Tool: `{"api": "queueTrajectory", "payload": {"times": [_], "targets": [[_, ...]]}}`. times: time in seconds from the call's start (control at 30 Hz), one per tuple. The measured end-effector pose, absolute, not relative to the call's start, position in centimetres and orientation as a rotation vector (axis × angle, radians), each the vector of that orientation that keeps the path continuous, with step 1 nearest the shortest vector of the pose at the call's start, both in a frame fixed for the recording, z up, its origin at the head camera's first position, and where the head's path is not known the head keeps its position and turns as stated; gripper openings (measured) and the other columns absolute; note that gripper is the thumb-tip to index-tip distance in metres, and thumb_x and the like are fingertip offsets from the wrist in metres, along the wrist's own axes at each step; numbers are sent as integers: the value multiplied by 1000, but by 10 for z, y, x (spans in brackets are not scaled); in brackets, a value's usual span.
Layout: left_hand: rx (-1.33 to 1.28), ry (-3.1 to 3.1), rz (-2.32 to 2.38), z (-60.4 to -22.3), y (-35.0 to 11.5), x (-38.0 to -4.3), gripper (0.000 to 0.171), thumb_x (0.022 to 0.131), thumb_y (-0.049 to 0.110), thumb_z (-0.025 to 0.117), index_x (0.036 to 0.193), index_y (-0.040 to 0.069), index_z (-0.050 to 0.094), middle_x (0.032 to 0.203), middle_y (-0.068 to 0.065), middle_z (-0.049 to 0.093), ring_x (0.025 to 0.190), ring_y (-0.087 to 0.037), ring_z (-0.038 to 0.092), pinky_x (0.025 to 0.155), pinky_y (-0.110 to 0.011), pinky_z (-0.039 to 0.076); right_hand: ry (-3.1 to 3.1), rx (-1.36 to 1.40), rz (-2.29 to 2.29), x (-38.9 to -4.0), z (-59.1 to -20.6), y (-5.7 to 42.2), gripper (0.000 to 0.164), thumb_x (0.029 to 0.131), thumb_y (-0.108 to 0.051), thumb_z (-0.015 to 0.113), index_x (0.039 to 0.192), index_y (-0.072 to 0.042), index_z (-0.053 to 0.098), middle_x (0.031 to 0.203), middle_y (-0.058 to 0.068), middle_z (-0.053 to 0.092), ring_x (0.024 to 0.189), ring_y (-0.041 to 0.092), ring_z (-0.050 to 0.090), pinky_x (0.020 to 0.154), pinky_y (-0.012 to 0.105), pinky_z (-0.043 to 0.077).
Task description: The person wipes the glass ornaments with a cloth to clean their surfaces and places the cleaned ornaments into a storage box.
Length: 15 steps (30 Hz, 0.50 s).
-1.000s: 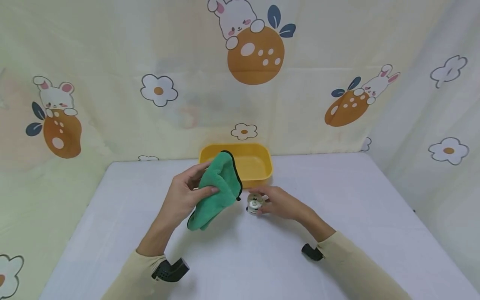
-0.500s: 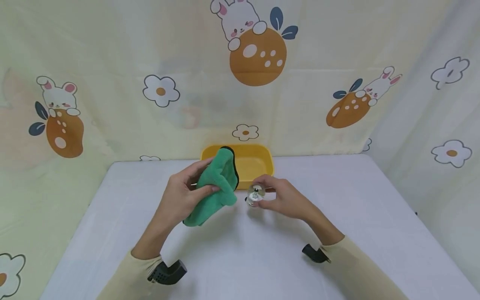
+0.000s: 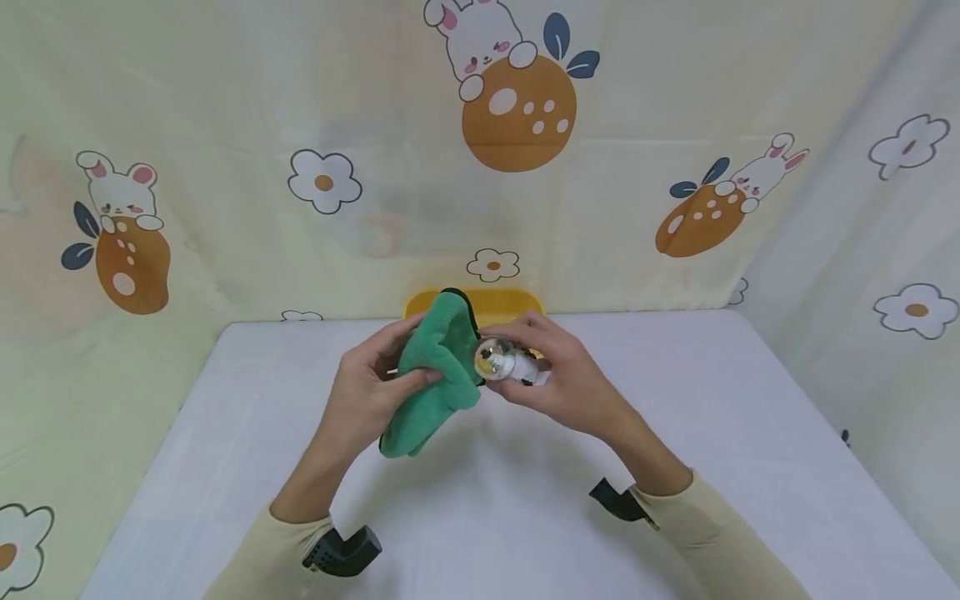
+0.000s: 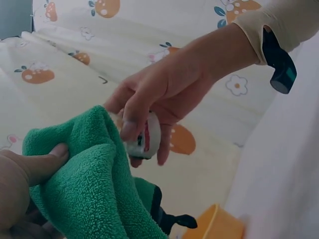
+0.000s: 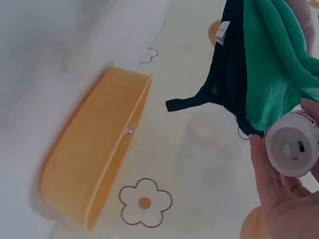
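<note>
My left hand [image 3: 367,387] pinches a green towel cloth [image 3: 437,367] with dark edging, its thumb pressed on the front. In my right hand [image 3: 566,379], held between thumb and fingers, is a small snow globe [image 3: 495,360] with a clear ball and a white base. The globe is tipped over, its ball pointing left against or very near the cloth; whether they touch I cannot tell. The right wrist view shows the underside of the snow globe [image 5: 291,149], a recessed white base with a small dark part. Dark trim and a loop hang from the cloth [image 4: 92,189].
A yellow plastic basin [image 3: 495,307] stands at the back of the white-covered table [image 3: 480,517], partly hidden behind both hands and the cloth. Printed curtains [image 3: 405,150] rise behind and beside the table. Each wrist wears a black camera, such as the left camera [image 3: 343,552].
My right hand has lifted the snow globe off the table and tilted it from upright onto its side, toward the cloth. The left hand keeps its hold on the cloth, nearly in place.
</note>
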<state>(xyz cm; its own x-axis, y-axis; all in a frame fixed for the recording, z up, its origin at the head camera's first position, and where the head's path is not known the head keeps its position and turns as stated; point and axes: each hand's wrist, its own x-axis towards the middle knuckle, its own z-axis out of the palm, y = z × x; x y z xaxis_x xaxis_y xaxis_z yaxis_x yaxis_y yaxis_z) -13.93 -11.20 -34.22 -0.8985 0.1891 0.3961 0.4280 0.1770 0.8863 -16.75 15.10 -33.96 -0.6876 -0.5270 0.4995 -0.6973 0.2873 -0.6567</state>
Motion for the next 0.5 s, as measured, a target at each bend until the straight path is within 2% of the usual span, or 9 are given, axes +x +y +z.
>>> {"api": "queueTrajectory", "payload": {"times": [0.27,0.5], "targets": [[-605,-2248,-1913,-344,-103,-139,62,88,8,79,145,17,57,130,-6,67,112,-23,66,89,-32,60,-2272,1191,1124,-165,-331,135,50,80,2,82,128,-7,70,112,6,59,100,18,58,76,26,58],[-644,-2267,-2000,-347,-99,-139,64,90,11,77,148,21,53,135,-6,61,116,-30,65,90,-36,61,-2263,1183,959,-165,-326,130,59,75,3,87,127,-2,60,118,9,61,107,21,60,89,31,60]]}}
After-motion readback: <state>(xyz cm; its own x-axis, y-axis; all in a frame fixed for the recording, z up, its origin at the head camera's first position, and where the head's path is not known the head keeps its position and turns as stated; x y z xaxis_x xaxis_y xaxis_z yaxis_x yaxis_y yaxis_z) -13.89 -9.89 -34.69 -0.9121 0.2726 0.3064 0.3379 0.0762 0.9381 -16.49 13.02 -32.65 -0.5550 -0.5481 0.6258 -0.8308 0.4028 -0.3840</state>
